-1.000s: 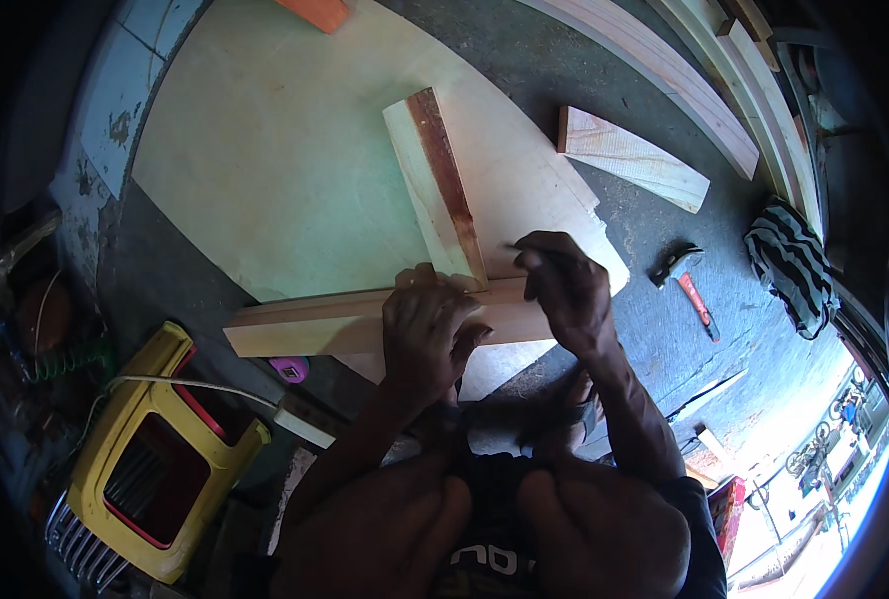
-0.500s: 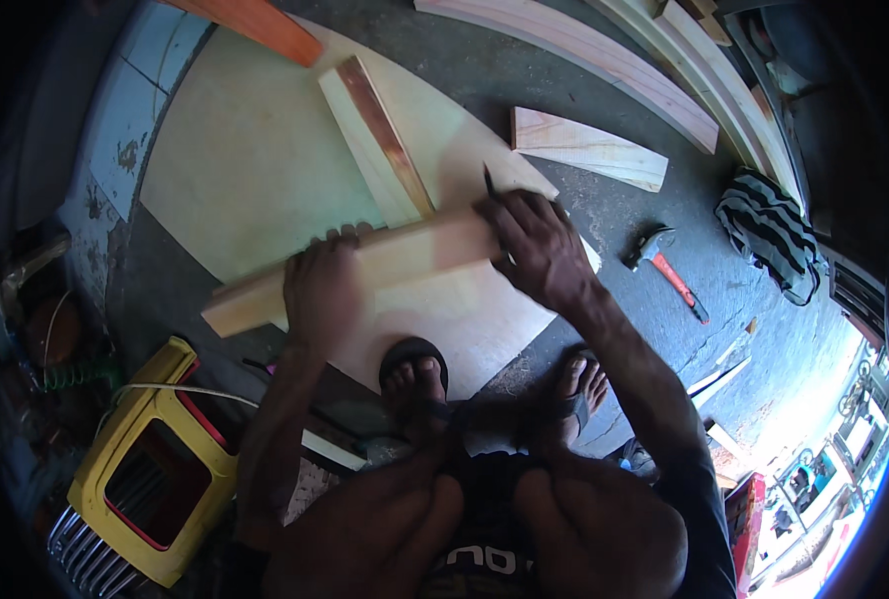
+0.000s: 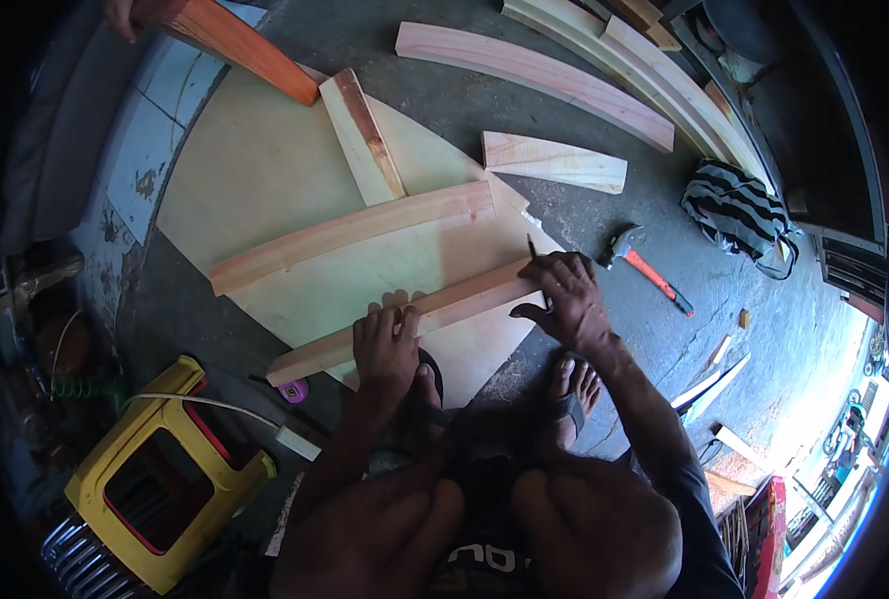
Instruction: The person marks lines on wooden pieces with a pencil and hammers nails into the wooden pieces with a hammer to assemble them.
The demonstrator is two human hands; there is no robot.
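Observation:
A pale wooden beam (image 3: 474, 305) lies slantwise in front of my feet. My left hand (image 3: 386, 344) is closed around its middle-left part, fingers over the far edge. At the beam's right end is my right hand (image 3: 570, 298), with a dark, thin pencil (image 3: 531, 245) pointing up from its fingers and the thumb spread aside. Farther off, a second beam (image 3: 354, 236) rests on a large pale sheet of board (image 3: 240, 165), apart from the first. A short wooden piece (image 3: 366, 135) with a brown-stained edge meets it from behind.
Past the short piece is an orange-red timber (image 3: 250, 50); another person's hand (image 3: 120, 15) touches its far end. A hammer (image 3: 654, 272), striped cloth (image 3: 739, 215), wooden offcut (image 3: 554, 162) and curved planks (image 3: 539, 80) lie rightward. At left are a yellow stool (image 3: 155, 489) and purple tape measure (image 3: 293, 390).
Both hands have come nearer my feet and rightward with the near beam. The second beam now shows separately behind it, and the purple tape measure shows more fully.

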